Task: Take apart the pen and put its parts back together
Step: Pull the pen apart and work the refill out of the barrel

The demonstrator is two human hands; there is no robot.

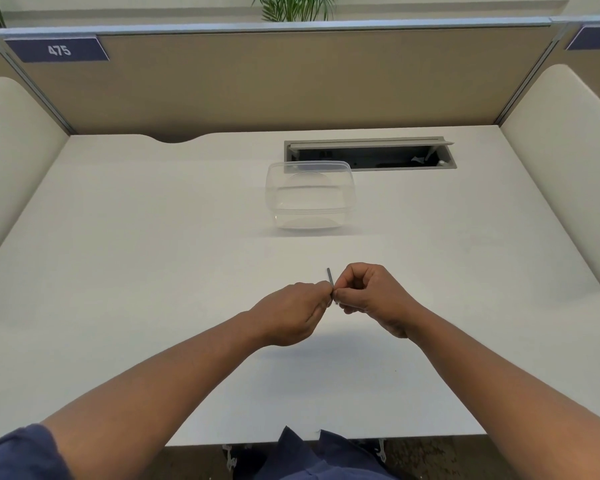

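From the head camera I see my left hand [293, 311] and right hand [368, 296] meeting above the white desk [153, 237], both pinched on the pen [330, 282]; I judge that grip suits twisting it apart; it is slim, grey, rigid; a clear plastic container [310, 195] stands well beyond.

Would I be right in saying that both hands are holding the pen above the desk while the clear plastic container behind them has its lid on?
Not quite: the head view shows the clear plastic container open, with no lid. The rest stands: the left hand and right hand pinch the pen between their fingers above the desk.
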